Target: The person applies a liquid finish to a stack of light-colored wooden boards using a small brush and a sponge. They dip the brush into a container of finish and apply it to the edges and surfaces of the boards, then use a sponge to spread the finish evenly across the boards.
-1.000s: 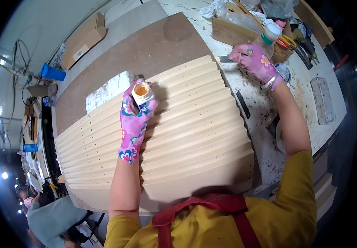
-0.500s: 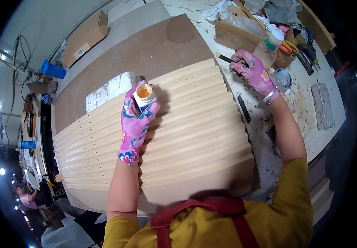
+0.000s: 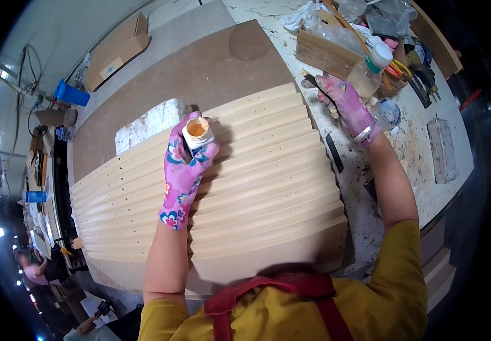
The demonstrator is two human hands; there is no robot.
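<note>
Two hands in use: gripping open jar [image 3: 198,141] w/ L hand [image 3: 187,154], mouth up, above wood strips [image 3: 262,165]; holding thin dark tool [image 3: 311,81] w/ R hand [image 3: 346,103], over worktop [image 3: 362,162] just R of strips, exact type unclear (blur). Could spill orange paste [image 3: 197,129] onto strips if tilting jar too far, e.g. w/ slack grip. Might also drop tool if pinching too lightly, or knock bottle [image 3: 365,79], v. near R hand, by swinging right.
</note>
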